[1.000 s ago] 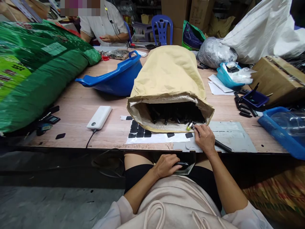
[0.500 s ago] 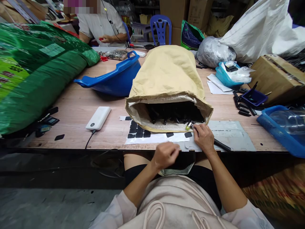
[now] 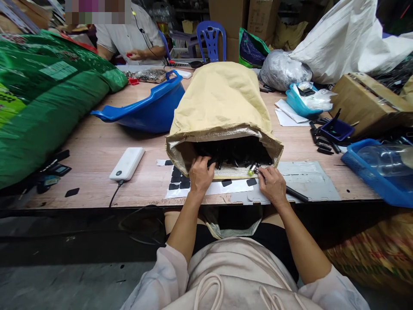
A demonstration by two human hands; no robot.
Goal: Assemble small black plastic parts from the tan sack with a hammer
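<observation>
A yellow woven sack (image 3: 222, 97) lies on the table with its mouth towards me, and dark pieces (image 3: 234, 153) fill its inside. My left hand (image 3: 201, 174) is at the left part of that mouth, its bent fingers closed at a black piece (image 3: 211, 162); the fingertips are partly hidden. My right hand (image 3: 272, 183) is wrapped round a small hammer (image 3: 296, 194) with a black handle, whose silver and yellow-green head rests by the sack's lower lip. Under the sack's front edge lies a white strip with black rounded-square pads (image 3: 227, 183).
To the left are a blue basin (image 3: 145, 107), a large green sack (image 3: 64, 90) and a white power bank (image 3: 127, 164) with a cable. A blue tray (image 3: 364, 172) and a cardboard box (image 3: 364, 103) stand at the right. Across the table sits a person (image 3: 129, 41).
My left hand has gone from above my lap, forward and left, to the sack's mouth. My right hand still holds the hammer in about the same place. The view has shifted slightly.
</observation>
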